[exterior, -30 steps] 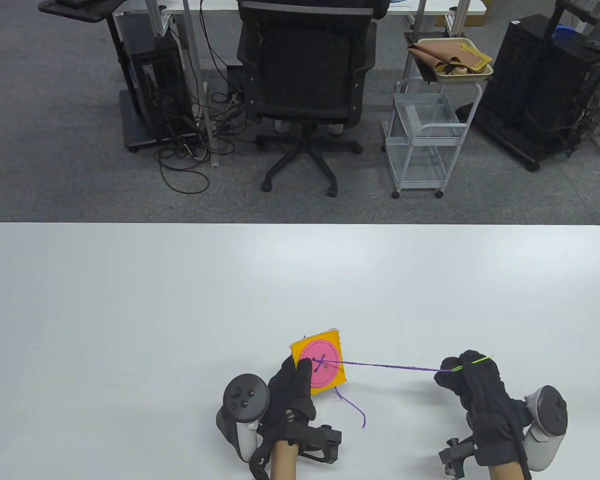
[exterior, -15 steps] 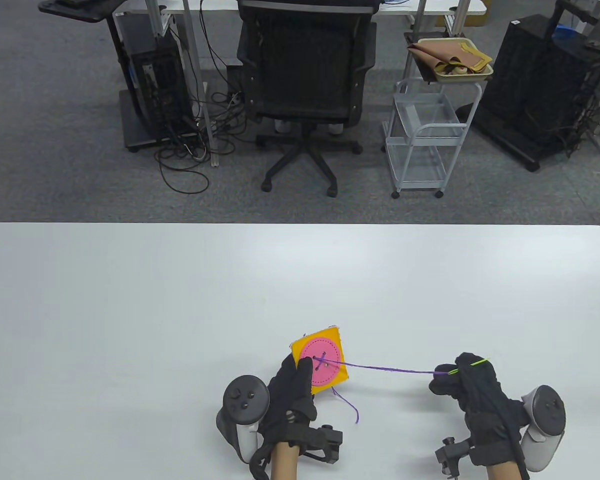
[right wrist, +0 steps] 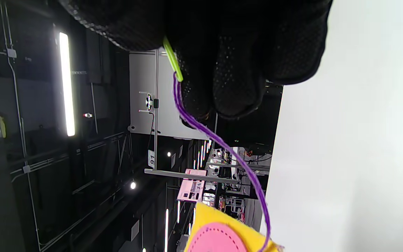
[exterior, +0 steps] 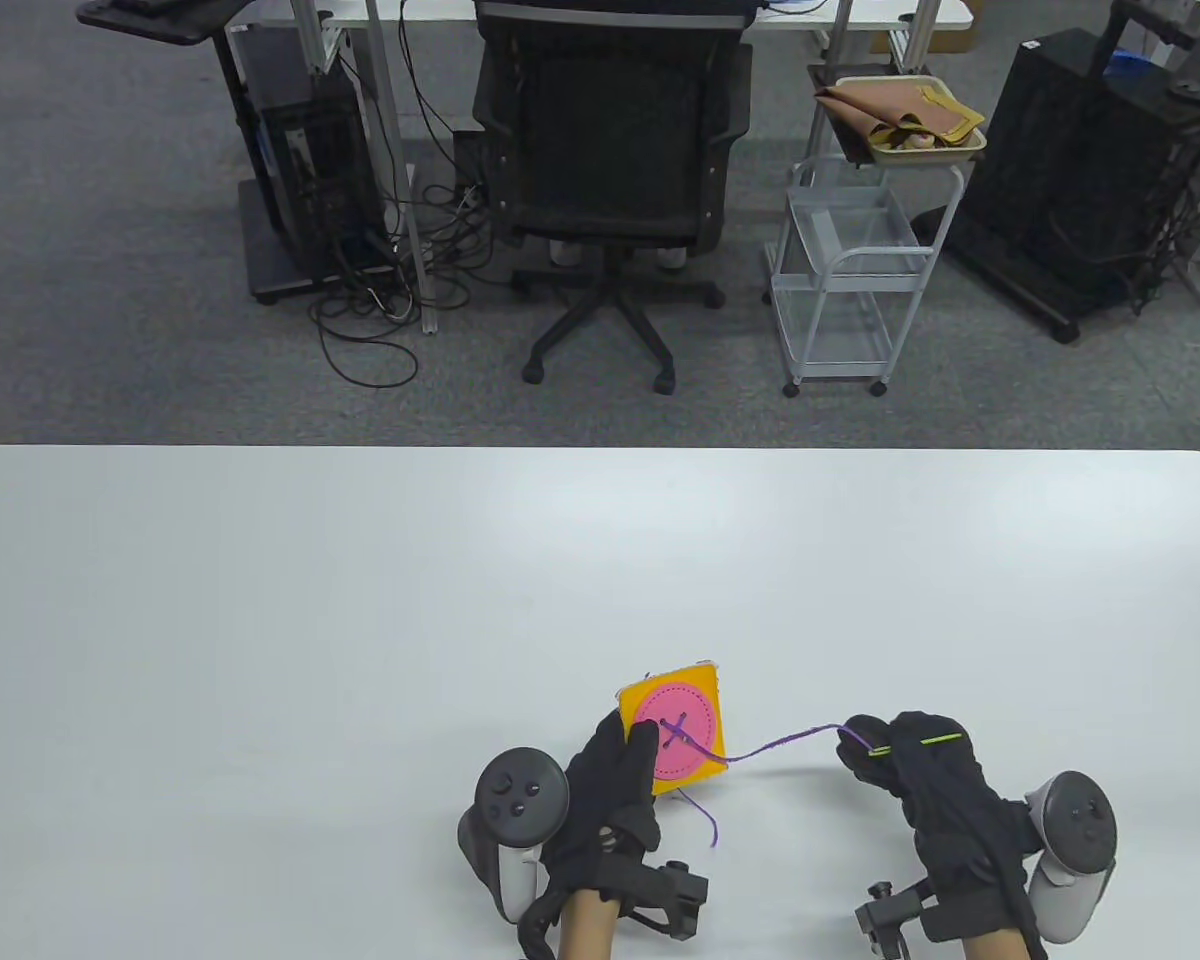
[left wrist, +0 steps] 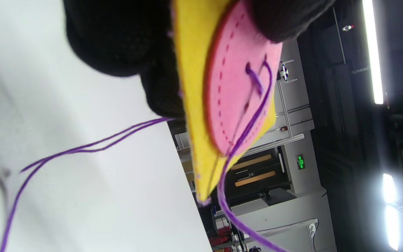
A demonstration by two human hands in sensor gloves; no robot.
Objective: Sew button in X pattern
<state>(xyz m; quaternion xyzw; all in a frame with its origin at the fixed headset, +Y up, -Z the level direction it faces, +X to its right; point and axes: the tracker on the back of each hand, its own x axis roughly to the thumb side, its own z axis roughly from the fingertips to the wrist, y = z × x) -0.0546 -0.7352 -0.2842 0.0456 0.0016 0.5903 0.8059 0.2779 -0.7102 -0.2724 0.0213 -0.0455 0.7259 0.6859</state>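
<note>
Seen from above: left hand (exterior: 615, 790) gripping a yellow felt square (exterior: 705, 690) near the front edge of the white table (exterior: 360, 600), thumb pressed on the pink button (exterior: 672, 745) stitched at its middle, other fingers behind the cloth. Crossed over the button's holes, purple thread (exterior: 785, 742), sagging in a loose curve to the right hand (exterior: 920, 775), well apart to the right. Pinched between that hand's closed fingertips, a lime-green needle (exterior: 925, 741), thread running from its eye. Trailing down from the square's lower edge onto the table, a loose thread tail (exterior: 705, 820). From the left wrist, felt held tilted clear of the tabletop. Beyond the table, an office chair (exterior: 610, 150) and a white cart (exterior: 850, 270).
</note>
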